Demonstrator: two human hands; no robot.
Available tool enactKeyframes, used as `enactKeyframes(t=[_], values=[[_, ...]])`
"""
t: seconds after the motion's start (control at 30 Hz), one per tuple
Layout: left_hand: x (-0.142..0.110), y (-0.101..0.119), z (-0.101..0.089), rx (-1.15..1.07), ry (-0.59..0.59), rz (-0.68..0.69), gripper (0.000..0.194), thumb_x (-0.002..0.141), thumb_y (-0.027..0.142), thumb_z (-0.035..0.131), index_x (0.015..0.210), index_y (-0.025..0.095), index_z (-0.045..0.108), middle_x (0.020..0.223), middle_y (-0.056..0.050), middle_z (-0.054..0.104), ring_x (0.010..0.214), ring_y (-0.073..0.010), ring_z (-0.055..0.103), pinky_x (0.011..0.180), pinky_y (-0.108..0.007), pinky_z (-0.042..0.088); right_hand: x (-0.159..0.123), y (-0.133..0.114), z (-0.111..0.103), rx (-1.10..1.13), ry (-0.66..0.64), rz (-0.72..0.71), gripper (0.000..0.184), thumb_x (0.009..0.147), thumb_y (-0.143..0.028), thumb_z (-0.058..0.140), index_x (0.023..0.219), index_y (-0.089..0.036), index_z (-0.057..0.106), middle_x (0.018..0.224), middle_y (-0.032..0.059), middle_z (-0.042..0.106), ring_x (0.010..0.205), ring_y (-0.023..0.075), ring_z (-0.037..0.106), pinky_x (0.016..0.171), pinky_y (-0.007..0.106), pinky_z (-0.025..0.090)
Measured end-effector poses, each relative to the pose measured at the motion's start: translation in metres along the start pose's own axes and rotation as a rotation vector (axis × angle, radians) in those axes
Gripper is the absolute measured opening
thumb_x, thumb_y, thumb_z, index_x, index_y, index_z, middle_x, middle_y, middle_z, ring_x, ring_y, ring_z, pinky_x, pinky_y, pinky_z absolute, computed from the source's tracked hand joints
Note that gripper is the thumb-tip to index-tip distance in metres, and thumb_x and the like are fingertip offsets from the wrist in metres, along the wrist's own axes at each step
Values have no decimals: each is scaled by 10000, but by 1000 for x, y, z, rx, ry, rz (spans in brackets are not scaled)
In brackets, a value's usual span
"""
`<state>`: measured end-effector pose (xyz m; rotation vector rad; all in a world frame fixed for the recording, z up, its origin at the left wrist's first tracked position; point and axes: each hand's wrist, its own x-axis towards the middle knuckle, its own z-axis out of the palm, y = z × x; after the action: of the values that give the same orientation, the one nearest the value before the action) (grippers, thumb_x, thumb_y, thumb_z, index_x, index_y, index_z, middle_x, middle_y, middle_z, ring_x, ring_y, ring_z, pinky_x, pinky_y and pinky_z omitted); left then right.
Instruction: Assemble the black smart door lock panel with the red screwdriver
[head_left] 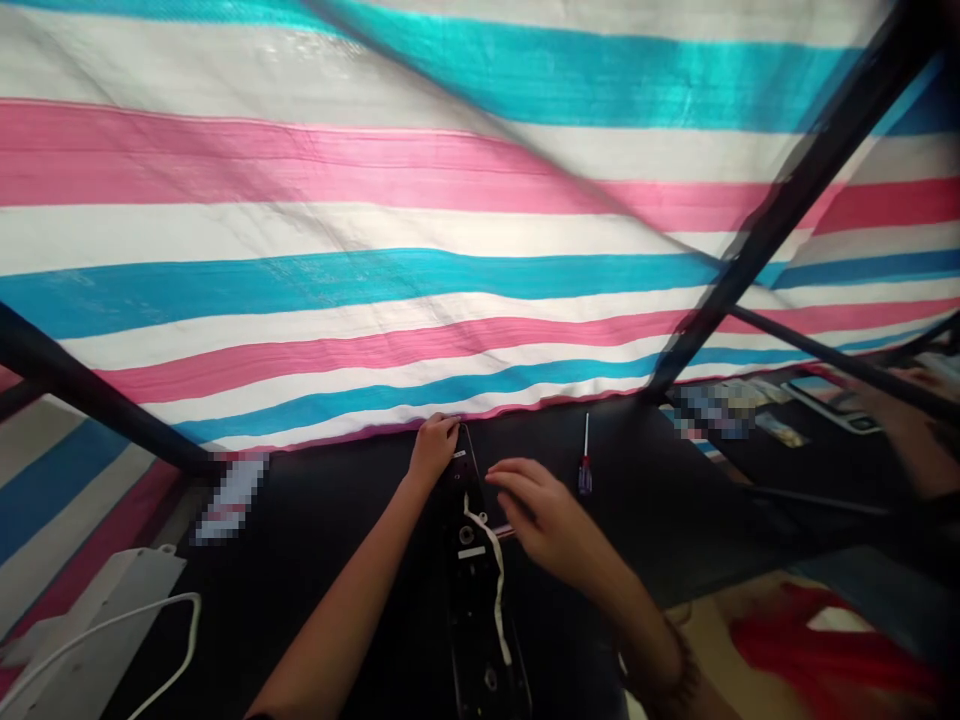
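Observation:
A long black device housing (472, 600) lies lengthwise in front of me on the dark table. Along it runs a loose white cable (498, 585); a short white label and several round fittings also show on its face. My left hand (435, 448) has its fingers curled over the housing's far end, gripping it. Just right of the housing hovers my right hand (536, 505), fingers bent but apart, with nothing visible in them. Beneath that palm, part of a thin pinkish edge shows, too hidden to name. A screwdriver (585, 470) with a dark purple handle lies to the right.
Striped sheeting (420, 280) hangs behind the black table (322, 530), with dark metal poles (780, 220) across it. At left are a blurred-out packet (232, 498) and a white power strip-like casing (112, 620) with a white cord. Another person's arm (919, 430) is at far right.

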<state>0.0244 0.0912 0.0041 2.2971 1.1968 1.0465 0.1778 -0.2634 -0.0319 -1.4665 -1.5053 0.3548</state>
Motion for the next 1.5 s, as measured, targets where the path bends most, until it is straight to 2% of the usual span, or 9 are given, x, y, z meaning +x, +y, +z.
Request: enactKeyframes(t=[0.07,0.1,0.17,0.27,0.33,0.43,1.0,1.23,1.5], values=[[1,-1,-2,-16,-6,6,231,896,144,588,1018,176,782,958,-86,734,884,-205,684,896,-345,532,102,-14,17,10,-50,-3,289,891,-390,573,1095,-267,737,1090,104,710,1071,240,670,938,399,575],[1,-2,-3,-21,-12,7,234,888,136,591,1013,179,784,960,-86,738,880,-203,687,894,-343,534,135,-12,26,18,-66,-7,302,921,-352,533,1133,-254,724,1130,108,701,1087,234,663,961,398,564],[4,-3,-5,-26,-29,6,243,880,125,587,1000,184,790,962,-86,748,880,-205,695,893,-346,535,163,8,42,22,-28,24,314,956,-296,478,1157,-225,709,1165,123,690,1097,234,659,977,404,554],[10,-5,-10,-36,-73,7,246,881,127,584,984,200,795,955,-74,765,886,-208,705,882,-347,538,142,54,50,-22,94,101,290,956,-313,498,1114,-205,715,1148,136,688,1083,259,658,972,440,550],[14,-5,-13,-50,-105,8,234,873,130,601,976,209,796,951,-63,773,890,-206,710,870,-339,538,121,78,49,-31,95,131,290,963,-333,496,1108,-206,712,1134,133,687,1075,261,656,981,457,543],[17,-4,-14,-71,-131,-5,202,849,138,646,963,211,797,953,-57,782,898,-209,715,865,-334,536,107,93,47,-30,46,151,282,970,-351,497,1087,-210,712,1121,126,684,1076,259,649,982,458,540],[16,-13,9,-255,-160,-240,154,793,215,687,895,195,801,928,-65,794,927,-236,724,925,-384,533,110,95,50,-71,23,98,253,958,-348,524,1051,-223,724,1101,125,690,1070,269,642,964,477,545],[20,-19,5,-377,-278,-422,216,699,271,758,873,155,814,716,-48,772,682,-192,694,672,-307,547,110,94,49,-82,14,99,237,952,-332,532,1041,-225,724,1106,119,688,1075,268,643,966,465,547],[26,-19,5,-403,-286,-447,225,708,275,757,880,144,815,875,-97,800,801,-229,727,771,-339,555,111,94,48,-59,14,112,241,943,-335,534,1027,-227,732,1092,118,688,1066,268,646,961,456,547]])
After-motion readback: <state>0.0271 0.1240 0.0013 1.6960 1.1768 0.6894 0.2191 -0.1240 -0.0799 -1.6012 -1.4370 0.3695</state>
